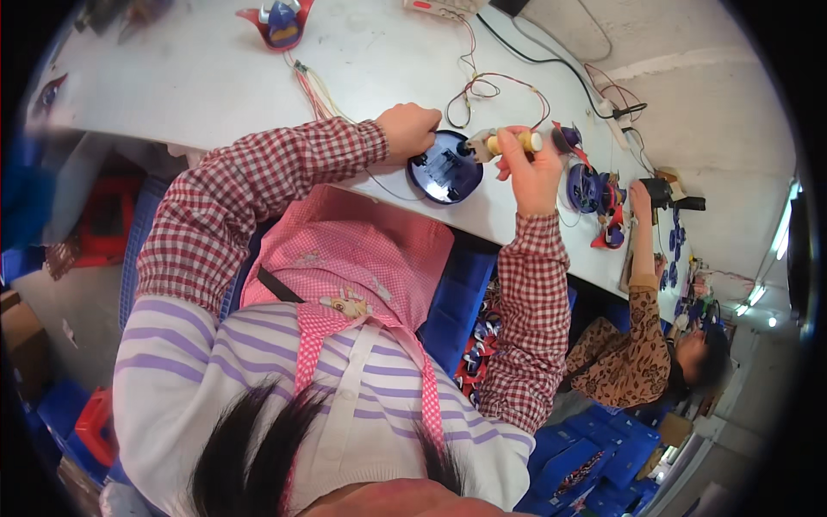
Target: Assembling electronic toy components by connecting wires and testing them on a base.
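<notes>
Blue round housing (pixel 444 166) lies at the near edge of the table (pixel 198 77), tipped a little so its open inside faces the person, which lets both hands work on it from above. The left hand (pixel 407 131) is clenched over the housing's upper left rim, apparently pinning it down so that it does not slide on the smooth top. The right hand (pixel 527 164) is wrapped around a yellowish handled tool (pixel 504 142), held sideways with its dark tip meeting the housing's right rim; the level hold seems chosen to drive into the side of the part rather than its face. Red and dark wires (pixel 495 86) loop from the tool area back across the table toward a white box (pixel 439 7) at the far edge, lying slack enough to leave the hands free. Just right of the right hand stand more blue and red toy parts (pixel 594 194), close by for reaching. Farther along the same table, a co-worker's hand (pixel 640 196) is raised beside a dark device (pixel 668 194). At the far left side sits a red and blue toy piece (pixel 280 21), with a bundle of pale wires (pixel 314 95) trailing from it toward the person's sleeve.
</notes>
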`<move>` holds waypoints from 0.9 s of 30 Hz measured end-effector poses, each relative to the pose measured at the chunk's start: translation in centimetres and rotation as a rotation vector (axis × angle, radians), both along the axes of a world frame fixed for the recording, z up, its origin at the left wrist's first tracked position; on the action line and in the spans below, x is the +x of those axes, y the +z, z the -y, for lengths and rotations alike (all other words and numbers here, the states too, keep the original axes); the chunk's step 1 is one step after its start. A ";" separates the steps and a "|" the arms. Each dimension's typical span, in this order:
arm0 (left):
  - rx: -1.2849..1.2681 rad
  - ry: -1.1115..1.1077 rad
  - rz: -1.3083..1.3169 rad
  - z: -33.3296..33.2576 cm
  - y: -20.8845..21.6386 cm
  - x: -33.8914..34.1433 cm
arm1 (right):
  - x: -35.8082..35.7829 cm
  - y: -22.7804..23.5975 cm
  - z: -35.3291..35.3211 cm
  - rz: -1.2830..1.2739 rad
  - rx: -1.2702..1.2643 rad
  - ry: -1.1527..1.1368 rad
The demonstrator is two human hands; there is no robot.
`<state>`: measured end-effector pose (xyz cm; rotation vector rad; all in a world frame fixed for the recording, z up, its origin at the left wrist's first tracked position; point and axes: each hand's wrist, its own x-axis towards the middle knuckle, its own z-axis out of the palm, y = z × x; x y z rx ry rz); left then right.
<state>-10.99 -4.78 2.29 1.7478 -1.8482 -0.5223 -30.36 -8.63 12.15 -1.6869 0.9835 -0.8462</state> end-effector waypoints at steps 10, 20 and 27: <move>-0.177 0.282 -0.036 -2.7 -0.5 1.2 | 3.7 -4.4 -1.5 -0.214 -0.583 0.190; -0.176 0.308 -0.069 -2.5 -0.6 1.1 | 4.6 -5.4 -3.0 -0.279 -0.762 0.103; -0.164 0.340 -0.075 -2.8 -0.3 0.7 | 4.9 -5.6 -3.6 -0.297 -0.709 0.112</move>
